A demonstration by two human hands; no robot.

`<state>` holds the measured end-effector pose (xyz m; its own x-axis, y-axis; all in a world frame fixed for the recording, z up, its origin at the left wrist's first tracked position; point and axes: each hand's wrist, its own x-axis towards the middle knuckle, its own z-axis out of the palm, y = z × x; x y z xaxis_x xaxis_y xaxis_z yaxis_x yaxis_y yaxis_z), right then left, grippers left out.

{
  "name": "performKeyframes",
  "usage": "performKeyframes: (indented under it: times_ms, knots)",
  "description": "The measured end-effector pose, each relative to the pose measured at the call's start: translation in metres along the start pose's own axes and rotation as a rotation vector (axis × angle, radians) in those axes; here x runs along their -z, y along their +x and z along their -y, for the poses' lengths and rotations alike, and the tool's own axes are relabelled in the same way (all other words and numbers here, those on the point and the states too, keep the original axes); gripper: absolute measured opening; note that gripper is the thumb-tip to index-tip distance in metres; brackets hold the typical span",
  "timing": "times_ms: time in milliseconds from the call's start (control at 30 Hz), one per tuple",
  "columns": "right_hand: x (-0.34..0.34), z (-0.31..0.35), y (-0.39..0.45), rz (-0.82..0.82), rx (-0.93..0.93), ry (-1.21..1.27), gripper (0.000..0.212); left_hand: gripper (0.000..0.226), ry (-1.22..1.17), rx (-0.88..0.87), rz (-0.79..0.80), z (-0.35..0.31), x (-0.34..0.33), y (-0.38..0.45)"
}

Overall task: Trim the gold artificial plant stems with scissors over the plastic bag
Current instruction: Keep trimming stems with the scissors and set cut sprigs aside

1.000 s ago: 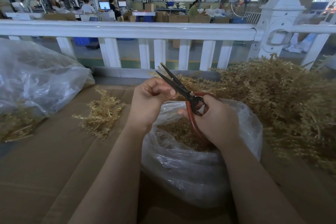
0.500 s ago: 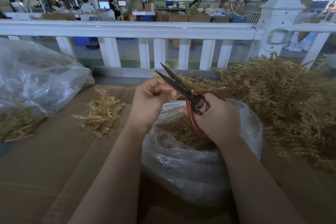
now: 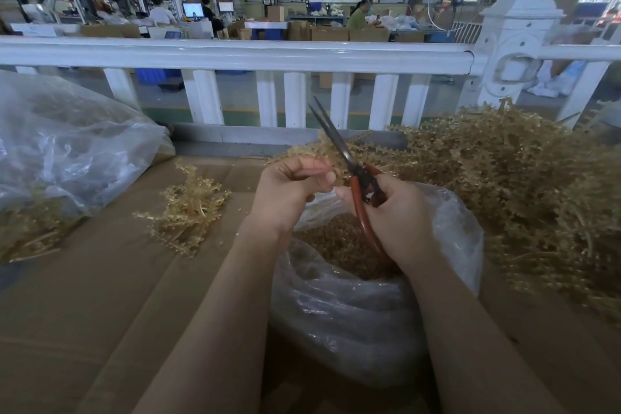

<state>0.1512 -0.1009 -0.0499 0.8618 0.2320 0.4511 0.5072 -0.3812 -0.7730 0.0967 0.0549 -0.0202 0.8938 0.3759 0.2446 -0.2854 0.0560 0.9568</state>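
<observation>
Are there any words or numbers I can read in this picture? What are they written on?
No text here can be read.
The computer screens far back glow, but whatever is on them is too small and blurred.
The sign on the back wall is too small to read.
The scissors, plastic bag and cardboard boxes show no readable words.

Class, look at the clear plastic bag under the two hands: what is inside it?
The clear plastic bag holds a heap of small gold trimmings. The right hand and bag folds cover its depth.
</observation>
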Motion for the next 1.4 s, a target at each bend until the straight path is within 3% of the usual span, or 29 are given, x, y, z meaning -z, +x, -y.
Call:
performKeyframes:
  times_ms: [167, 267, 533, 600, 800, 933, 1133, 1200, 1267, 1400]
  knots:
    - [-0.001, 0.005, 0.001, 0.064, -0.043, 0.264, 0.028, 0.022, 0.021, 0.038, 0.036, 0.002, -0.007, -0.002]
    - [-0.002, 0.005, 0.001, 0.077, -0.055, 0.28, 0.015, 0.023, 0.003, 0.031, 0.042, 0.002, -0.008, -0.003]
    - [0.002, 0.007, 0.002, 0.054, -0.033, 0.326, 0.009, 0.013, -0.027, 0.097, 0.05, 0.001, -0.008, -0.003]
    - [0.002, 0.007, 0.002, 0.052, -0.011, 0.311, 0.013, 0.002, -0.095, 0.105, 0.038, -0.001, -0.007, -0.003]
    - [0.001, 0.006, 0.001, 0.036, -0.006, 0.244, 0.016, 0.009, -0.071, 0.027, -0.017, -0.003, -0.004, -0.002]
    - [0.003, 0.007, 0.0, -0.001, -0.027, 0.109, 0.037, 0.006, -0.081, -0.015, -0.071, -0.004, -0.002, 0.0]
    - [0.004, 0.006, -0.003, 0.01, 0.082, -0.13, 0.061, 0.014, -0.133, -0.067, -0.096, -0.008, 0.002, -0.001]
    - [0.004, 0.008, -0.004, -0.006, 0.13, -0.213, 0.066, 0.006, -0.128, -0.082, -0.081, -0.009, 0.003, -0.001]
    - [0.005, 0.01, -0.004, -0.025, 0.178, -0.282, 0.068, 0.019, -0.111, -0.093, -0.074, -0.007, 0.004, 0.0]
    - [0.005, 0.012, -0.004, -0.056, 0.215, -0.389, 0.072, 0.014, -0.065, -0.098, -0.057, -0.005, 0.005, 0.0]
